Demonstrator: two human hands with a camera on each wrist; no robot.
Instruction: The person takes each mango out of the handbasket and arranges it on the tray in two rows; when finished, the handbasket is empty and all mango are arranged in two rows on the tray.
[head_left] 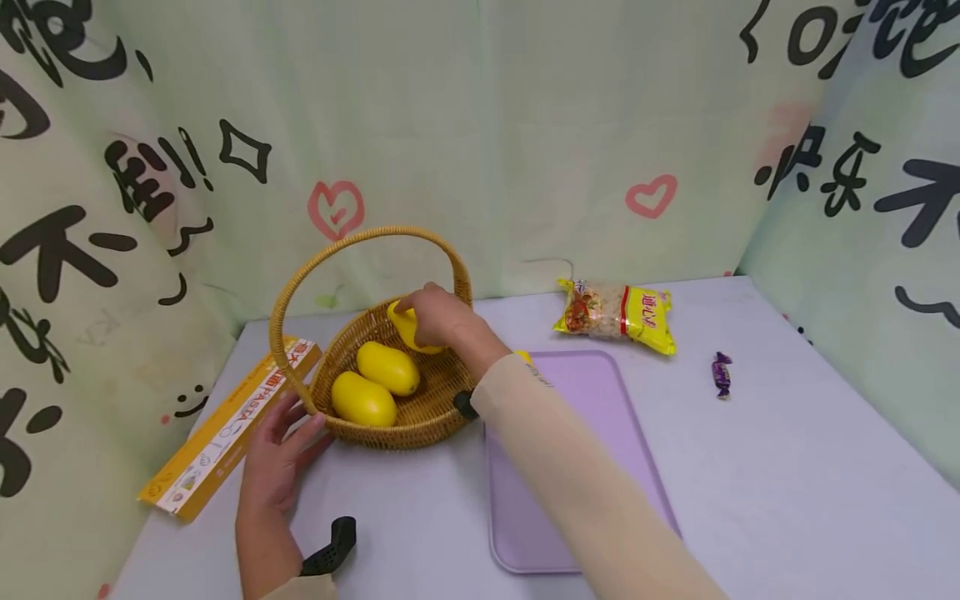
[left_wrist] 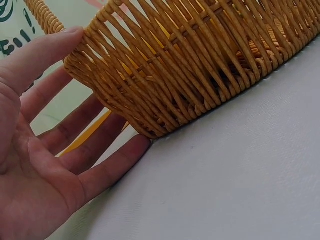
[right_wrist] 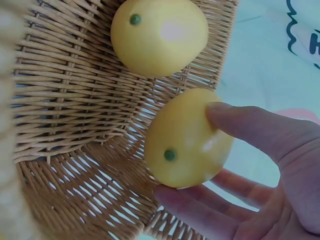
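Observation:
My right hand (head_left: 442, 321) reaches into the wicker basket (head_left: 423, 435) and holds a yellow mango (right_wrist: 185, 145), thumb on one side and fingers on the other. The green stem end of this mango shows in the right wrist view. Two more yellow mangoes lie in the basket, one in the middle (head_left: 388, 368) and one toward the front (head_left: 363, 400). My left hand (left_wrist: 55, 145) is at the basket's left side, thumb at the rim and spread fingers against the outer weave. The basket's tall handle arches up over it.
Left of the basket lies a long yellow pasta box (head_left: 232, 433). A purple tray (head_left: 525, 508) is partly under the right forearm, with a bit of something yellow (head_left: 524, 357) showing at its far edge. A yellow snack bag (head_left: 617, 317) and a purple wrapped candy (head_left: 722, 375) lie toward the right.

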